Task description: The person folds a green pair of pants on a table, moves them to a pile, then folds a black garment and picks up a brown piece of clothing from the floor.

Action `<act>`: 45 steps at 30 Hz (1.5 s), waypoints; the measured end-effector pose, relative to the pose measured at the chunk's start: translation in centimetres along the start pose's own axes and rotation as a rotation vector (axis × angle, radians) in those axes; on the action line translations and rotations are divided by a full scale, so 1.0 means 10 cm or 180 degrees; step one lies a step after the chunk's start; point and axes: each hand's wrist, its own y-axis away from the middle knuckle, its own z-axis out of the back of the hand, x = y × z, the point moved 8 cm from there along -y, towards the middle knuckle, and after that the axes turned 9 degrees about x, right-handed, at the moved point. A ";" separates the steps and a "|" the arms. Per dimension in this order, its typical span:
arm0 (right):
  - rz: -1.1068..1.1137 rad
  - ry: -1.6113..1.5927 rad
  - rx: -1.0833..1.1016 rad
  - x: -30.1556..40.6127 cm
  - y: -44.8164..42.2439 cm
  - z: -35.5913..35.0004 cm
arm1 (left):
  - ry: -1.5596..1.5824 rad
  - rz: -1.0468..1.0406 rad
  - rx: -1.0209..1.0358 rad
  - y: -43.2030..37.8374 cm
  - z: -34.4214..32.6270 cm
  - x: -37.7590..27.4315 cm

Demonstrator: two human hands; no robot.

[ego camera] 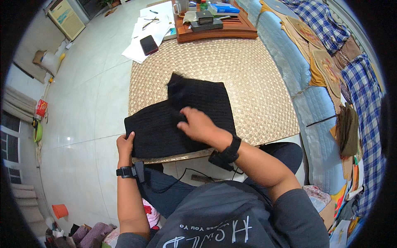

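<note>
A black ribbed knit garment [155, 130] lies partly folded near the front edge of the table, with one narrower part pointing to the far side. My left hand [125, 145] grips its left edge near the front corner, thumb on top. My right hand [197, 124] is over the middle of the cloth, fingers apart and slightly blurred; whether it touches the cloth is hard to tell. Both wrists wear black straps with devices, and a black cable runs below the table edge.
The table has a patterned gold cover [248, 74]. Toward its far end are a phone [149, 45], papers [136, 51], eyeglasses and a wooden tray [217, 34] with boxes and a glass mug. A sofa with a light blue cover [297, 117] runs along the right side.
</note>
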 end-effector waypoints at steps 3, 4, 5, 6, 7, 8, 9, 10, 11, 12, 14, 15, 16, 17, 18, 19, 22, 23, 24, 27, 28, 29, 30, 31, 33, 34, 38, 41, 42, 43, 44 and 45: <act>0.0206 -0.0106 0.0137 -0.04 0.01 -0.24 | 0.0225 -0.0049 -0.0011 -0.02 0.01 0.06; 0.0472 0.0123 -0.0212 -0.04 0.04 -0.19 | -0.0015 -0.0103 -0.0060 -0.02 0.02 0.06; 0.0672 0.0372 -0.0522 -0.07 0.09 -0.14 | 0.0096 -0.0090 0.0044 -0.03 -0.01 0.08; 0.0611 0.0382 -0.0374 -0.18 0.10 -0.16 | 0.0245 -0.0131 0.0067 -0.03 -0.02 0.08; 0.0452 0.0643 -0.0102 -0.29 0.12 -0.25 | 0.0464 -0.0072 0.0148 -0.05 -0.04 0.10; 0.0386 0.0902 0.0060 -0.36 0.18 -0.34 | 0.0729 0.0017 0.0194 -0.03 -0.05 0.11; 0.0318 0.1162 0.0219 -0.42 0.23 -0.41 | 0.0739 -0.0008 0.0176 -0.03 -0.04 0.07; 0.0345 0.1321 0.0398 -0.46 0.27 -0.46 | 0.0872 0.0036 0.0218 -0.03 -0.04 0.04; 0.0464 0.1314 0.0315 -0.45 0.29 -0.45 | 0.1083 0.0182 0.0274 -0.02 -0.04 0.02; 0.0488 0.1338 0.0300 -0.44 0.29 -0.45 | 0.1005 0.0031 0.0222 -0.01 0.00 -0.08; 0.0567 0.1281 0.0120 -0.37 0.24 -0.36 | 0.1073 -0.0124 0.0146 0.06 0.07 -0.23; 0.0618 0.1204 -0.0053 -0.32 0.15 -0.27 | 0.1024 -0.0108 0.0129 0.08 0.08 -0.29; 0.0652 0.1138 -0.0209 -0.27 0.08 -0.19 | 0.1057 -0.0178 0.0111 0.10 0.09 -0.35; 0.0712 0.1110 -0.0304 -0.21 0.02 -0.15 | 0.1202 -0.0330 0.0117 0.11 0.10 -0.43; 0.0758 0.1095 -0.0379 -0.15 -0.01 -0.13 | 0.1085 -0.0274 0.0089 0.13 0.10 -0.45; 0.0899 0.1038 -0.0609 -0.08 -0.02 -0.08 | 0.1077 -0.0292 0.0085 0.14 0.10 -0.47; 0.0930 0.1384 0.0349 -0.09 0.07 -0.49 | 0.1155 -0.0234 0.0177 0.13 0.08 -0.46; 0.0949 0.1543 0.0638 -0.13 0.14 -0.64 | 0.1297 -0.0134 0.0233 0.12 0.06 -0.43; 0.1035 0.1701 0.0521 -0.15 0.19 -0.67 | 0.1234 -0.0201 0.0254 0.11 0.06 -0.43; 0.1120 0.1588 0.0197 -0.25 0.23 -0.64 | 0.1279 -0.0191 0.0302 0.11 0.07 -0.41; 0.1193 0.1181 0.0018 -0.26 0.26 -0.57 | 0.1263 -0.0158 0.0291 0.11 0.08 -0.40; 0.1182 0.0986 0.0294 -0.28 0.25 -0.60 | 0.1319 -0.0165 0.0328 0.12 0.07 -0.41; 0.1145 0.0799 0.0387 -0.29 0.25 -0.58 | 0.1217 -0.0078 0.0296 0.12 0.08 -0.40; 0.1076 0.0635 0.0574 -0.29 0.25 -0.59 | 0.1190 -0.0019 0.0315 0.13 0.08 -0.41; 0.1166 0.1093 0.0712 -0.23 0.29 -0.57 | 0.1181 0.0022 0.0324 0.16 0.08 -0.45; 0.1185 0.1048 0.0503 -0.21 0.29 -0.47 | 0.1190 -0.0004 0.0315 0.19 0.09 -0.49; 0.0904 0.1341 -0.0385 -0.29 0.20 -0.16 | 0.1583 -0.0302 0.0400 0.32 0.10 -0.75; 0.0570 0.1625 -0.0281 -0.47 0.08 -0.22 | 0.1530 -0.0470 0.0482 0.39 0.09 -1.03; 0.0310 0.1730 0.0028 -0.58 0.05 -0.30 | 0.1428 -0.0463 0.0477 0.41 0.09 -1.11; 0.0422 0.1634 -0.0161 -0.58 0.05 -0.28 | 0.1381 -0.0492 0.0480 0.43 0.09 -1.21; 0.0351 0.1602 -0.0137 -0.61 0.05 -0.30 | 0.1358 -0.0538 0.0475 0.47 0.09 -1.29; 0.0486 0.1481 -0.0272 -0.59 0.07 -0.28 | 0.1365 -0.0555 0.0535 0.50 0.07 -1.37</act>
